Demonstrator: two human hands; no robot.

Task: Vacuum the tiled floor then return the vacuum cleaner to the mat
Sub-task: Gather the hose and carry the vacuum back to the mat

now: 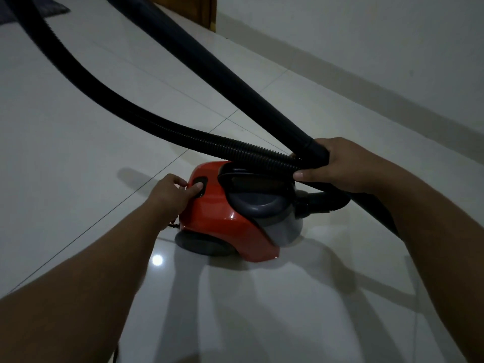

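Observation:
A red and grey canister vacuum cleaner (230,218) stands on the white tiled floor (78,153) just in front of me. My left hand (170,195) rests against its rear, the thumb pressed on the dark button (199,187) while the other fingers are curled. My right hand (343,166) is closed around the black wand (209,66) and the ribbed black hose (131,111) together, right above the vacuum's handle. Wand and hose both run up and away to the upper left, their far ends out of view.
A dark mat (49,9) lies at the far upper left corner. A white wall (366,48) with a skirting runs along the right, and a wooden door frame (209,11) stands at the top. A thin black cord (174,226) leaves the vacuum's rear.

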